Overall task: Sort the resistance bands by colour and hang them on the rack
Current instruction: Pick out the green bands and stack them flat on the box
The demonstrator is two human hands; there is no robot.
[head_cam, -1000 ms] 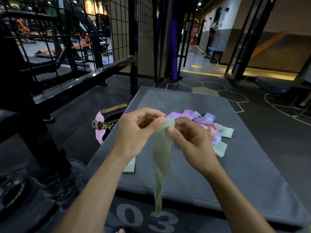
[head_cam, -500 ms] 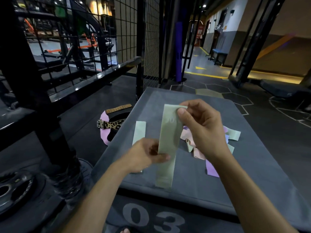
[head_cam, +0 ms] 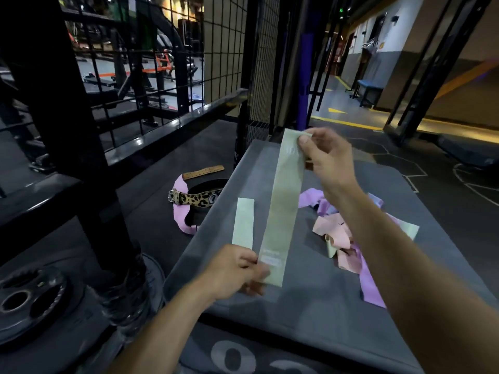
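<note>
A pale green resistance band (head_cam: 283,209) is stretched flat between my hands above a grey padded box (head_cam: 310,306). My right hand (head_cam: 326,157) pinches its far top end. My left hand (head_cam: 235,271) pinches its near bottom end. A second pale green band (head_cam: 243,224) lies flat on the box just left of it. A loose pile of pink, purple and light green bands (head_cam: 348,238) lies on the box to the right, partly hidden by my right forearm.
A black wire-grid rack with a horizontal rail (head_cam: 172,122) stands to the left and behind the box. A leopard-print and pink lifting belt (head_cam: 194,201) lies on the floor by the box. A black weight plate (head_cam: 29,303) lies at lower left.
My hands have pulled apart along the green band: the right hand rose to the far end, the left slid down to the near end, and the band is now stretched out flat.
</note>
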